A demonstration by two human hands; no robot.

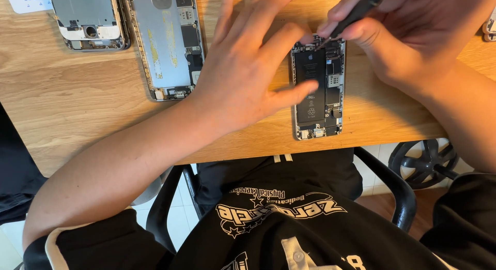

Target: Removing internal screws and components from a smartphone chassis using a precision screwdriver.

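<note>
Nearest the camera is a black shirt (279,223) with pale lettering, and the arms of a black chair (398,192) show on either side of it; beyond them runs the front edge of a wooden table (77,104).

Just past that edge lies an opened phone (317,89), back cover off, its dark battery and small parts showing; it lies lengthwise, pointing away from the person.

The left hand (248,68) rests just left of the phone, fingers spread and loose, gripping nothing; its thumb tip lies across the phone's left edge, onto the battery.

The right hand (408,37) hovers over and to the right of the phone's far end; its fingers are pinched around a thin dark screwdriver (356,12), whose tip meets the phone's top end.

Well left of the phone, farther back, lie a larger grey phone shell (165,42) and a smaller shell (88,19) beside it; a white paper (28,0) sits at the far left corner.
</note>
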